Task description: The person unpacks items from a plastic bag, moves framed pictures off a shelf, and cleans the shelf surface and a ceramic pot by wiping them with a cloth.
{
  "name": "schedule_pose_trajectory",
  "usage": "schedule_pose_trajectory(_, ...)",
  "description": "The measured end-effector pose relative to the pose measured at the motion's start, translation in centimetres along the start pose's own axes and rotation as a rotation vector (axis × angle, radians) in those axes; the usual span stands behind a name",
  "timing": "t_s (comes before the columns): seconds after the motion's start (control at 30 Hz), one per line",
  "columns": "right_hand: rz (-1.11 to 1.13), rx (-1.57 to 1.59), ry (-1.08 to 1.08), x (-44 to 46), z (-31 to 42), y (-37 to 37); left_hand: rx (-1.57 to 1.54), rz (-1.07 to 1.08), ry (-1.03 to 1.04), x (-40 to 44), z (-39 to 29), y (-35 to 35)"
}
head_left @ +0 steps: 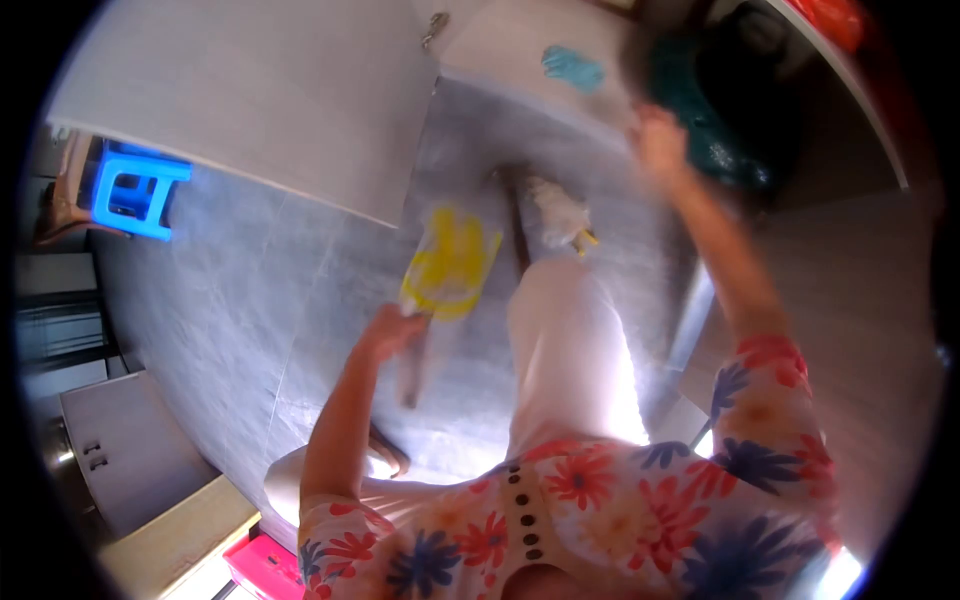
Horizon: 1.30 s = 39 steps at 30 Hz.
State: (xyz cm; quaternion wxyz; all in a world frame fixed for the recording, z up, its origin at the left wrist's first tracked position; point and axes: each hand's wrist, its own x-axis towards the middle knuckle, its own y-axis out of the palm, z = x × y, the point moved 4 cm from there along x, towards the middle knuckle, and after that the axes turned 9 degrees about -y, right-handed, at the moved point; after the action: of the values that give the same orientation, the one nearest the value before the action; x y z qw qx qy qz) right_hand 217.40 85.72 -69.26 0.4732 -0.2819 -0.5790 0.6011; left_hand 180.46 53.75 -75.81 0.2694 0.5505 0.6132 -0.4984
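My left hand [390,330] is closed on the lower corner of a yellow and clear plastic package [450,262], held above the grey floor. On the right, my right hand [660,145] reaches up beside a dark green, shiny object [715,130] inside an open cabinet. Motion smears its fingers, so whether it touches that object is unclear. A teal glove [572,68] lies on a pale surface to the upper left of this hand. Between my hands, a crumpled whitish bag [558,212] with a yellow bit is on the floor near my knee.
A large pale cabinet door [250,90] hangs open at the upper left. Beyond it stands a blue stool [140,190]. A grey cabinet [135,450] and a pink box [262,568] are at the lower left. Something red [835,20] shows at the top right.
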Motion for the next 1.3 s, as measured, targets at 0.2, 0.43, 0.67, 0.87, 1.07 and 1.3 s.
schedule_pose_trajectory(0.2, 0.081, -0.214, 0.207, -0.4, -9.1, -0.1, 0.287, -0.114, 0.336, 3.4, -15.0, -4.0)
schedule_pose_trajectory(0.43, 0.059, -0.267, 0.213, 1.4, -10.0, 1.6, 0.81, -0.424, 0.524, 1.1, -33.8, -5.6)
schedule_pose_trajectory(0.67, -0.046, -0.241, 0.14, 1.8, -10.1, 1.5, 0.655, -0.752, 0.592, 14.1, -43.4, -7.2)
schedule_pose_trajectory(0.87, -0.145, -0.241, 0.042, 2.2, -9.6, 1.0, 0.434, -0.839, 0.622, 20.0, -48.4, -7.5)
schedule_pose_trajectory(1.07, -0.084, -0.281, 0.098, 2.6, -8.8, 0.7, 0.413, -0.791, 0.601, 23.5, -52.5, -6.6)
schedule_pose_trajectory(1.3, -0.066, -0.292, 0.074, 2.8, -8.9, 0.8, 0.384, -0.768, 0.559, 27.4, -56.1, -6.2)
